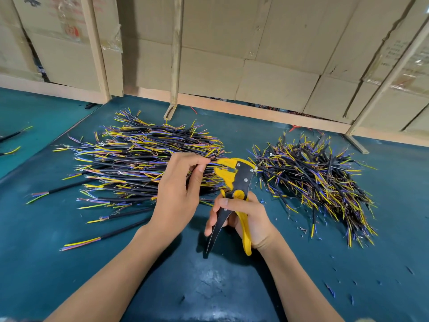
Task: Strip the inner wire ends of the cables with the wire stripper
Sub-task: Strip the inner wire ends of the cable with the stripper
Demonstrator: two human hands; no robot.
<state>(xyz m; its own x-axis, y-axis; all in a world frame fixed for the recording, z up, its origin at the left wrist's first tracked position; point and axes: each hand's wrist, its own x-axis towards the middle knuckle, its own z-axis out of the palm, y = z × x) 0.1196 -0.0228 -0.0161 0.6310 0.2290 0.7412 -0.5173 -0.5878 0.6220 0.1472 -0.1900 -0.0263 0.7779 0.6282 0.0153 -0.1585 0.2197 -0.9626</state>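
Left hand: the left hand (177,194) is curling its fingers and pinching a cable (210,161) between thumb and forefinger, just in front of the left pile; only the cable's short yellow end is showing past the fingertips.
Right hand: the right hand (246,219) is gripping the handles of the wire stripper (236,187), fingers wrapping round the black and yellow grips.
Wire stripper: it is standing nearly upright between the two piles, its yellow head pointing left toward the pinched wire end; whether head and wire are touching cannot be told.
Left pile: a large heap of cables (144,159) is lying left of centre, black sheaths with yellow, blue and purple inner wires fanning out.
Right pile: a smaller, looser heap (318,180) is lying to the right.
Surface: both piles are resting on a teal mat (232,287), with bits of insulation (329,289) scattering at near right.
Far side: cardboard panels (232,43) are standing behind the mat.
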